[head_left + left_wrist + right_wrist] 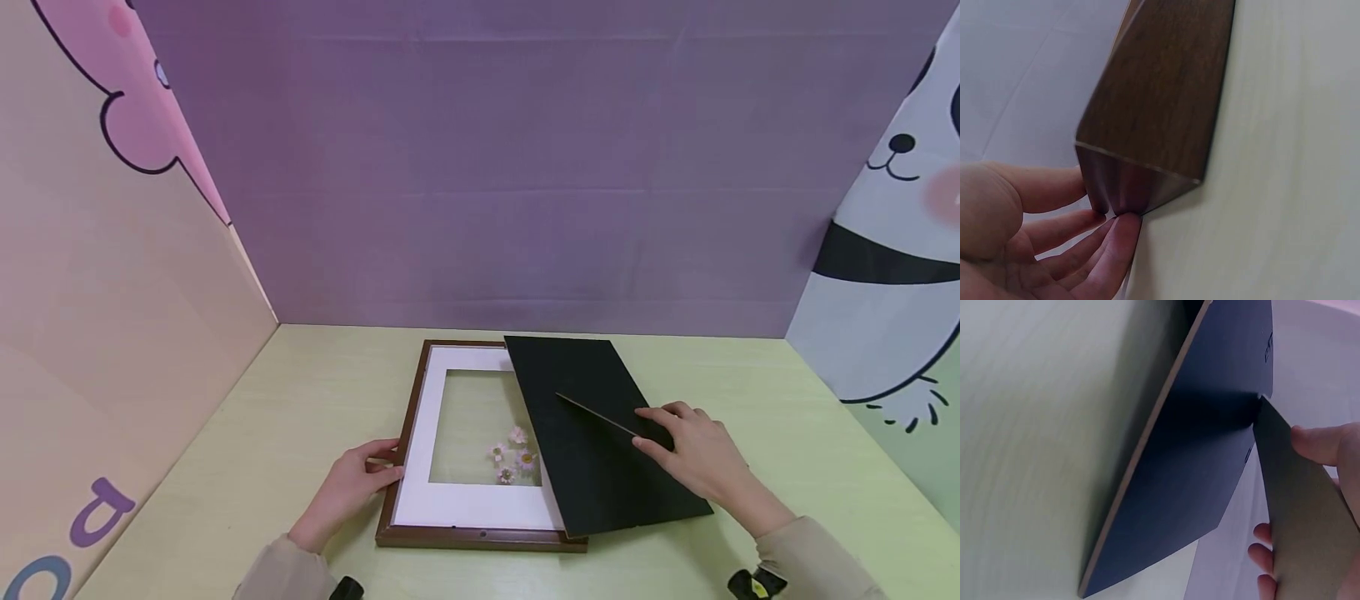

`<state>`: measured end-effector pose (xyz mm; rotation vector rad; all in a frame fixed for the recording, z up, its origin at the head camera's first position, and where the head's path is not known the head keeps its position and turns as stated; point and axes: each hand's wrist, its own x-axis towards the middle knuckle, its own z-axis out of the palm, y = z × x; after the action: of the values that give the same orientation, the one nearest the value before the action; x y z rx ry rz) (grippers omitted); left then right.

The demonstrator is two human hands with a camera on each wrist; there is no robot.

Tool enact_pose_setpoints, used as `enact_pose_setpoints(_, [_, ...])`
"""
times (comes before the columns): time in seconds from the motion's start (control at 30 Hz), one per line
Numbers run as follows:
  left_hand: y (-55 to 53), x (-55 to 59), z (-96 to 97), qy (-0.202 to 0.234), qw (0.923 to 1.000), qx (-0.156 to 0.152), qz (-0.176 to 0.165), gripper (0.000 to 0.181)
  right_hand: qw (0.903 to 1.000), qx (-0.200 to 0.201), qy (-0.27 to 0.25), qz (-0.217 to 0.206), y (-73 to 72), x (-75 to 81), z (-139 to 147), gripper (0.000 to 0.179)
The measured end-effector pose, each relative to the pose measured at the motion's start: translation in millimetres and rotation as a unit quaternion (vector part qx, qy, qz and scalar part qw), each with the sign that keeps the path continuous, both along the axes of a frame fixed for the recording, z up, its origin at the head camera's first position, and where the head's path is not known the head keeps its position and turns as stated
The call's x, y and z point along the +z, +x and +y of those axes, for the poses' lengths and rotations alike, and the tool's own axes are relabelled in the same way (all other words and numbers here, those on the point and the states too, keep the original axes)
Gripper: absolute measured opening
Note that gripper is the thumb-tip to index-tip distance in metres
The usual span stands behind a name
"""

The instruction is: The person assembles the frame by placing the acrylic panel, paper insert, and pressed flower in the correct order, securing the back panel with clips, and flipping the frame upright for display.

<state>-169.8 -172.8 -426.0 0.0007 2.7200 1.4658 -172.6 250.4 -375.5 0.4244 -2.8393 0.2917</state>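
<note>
My left hand (352, 482) grips the left side of a brown wooden picture frame (483, 537) lying on the table. In the left wrist view, the fingers and thumb touch the frame's edge (1160, 94). A white mat (480, 507) lines the frame, and several small pink and white flowers (525, 459) show in its window. My right hand (701, 450) pinches the stand leg (1300, 494) of a black backing board (600, 483). The board is tilted and covers the frame's right part; its lower right reaches past the frame, over the table.
The pale wooden table (225, 467) carries the frame. A purple backdrop (495, 167) rises behind it. A side panel with a pink cartoon figure (142, 125) stands at left, and one with a panda (892, 250) at right.
</note>
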Motion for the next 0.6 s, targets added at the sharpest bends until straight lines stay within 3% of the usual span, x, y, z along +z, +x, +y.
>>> enact_pose_setpoints(0.6, [-1.8,-0.8,0.8,0.002,1.0,-0.004,-0.002,0.045,0.9985,-0.03,0.044,-0.012,-1.8,4.7,-45,0.043])
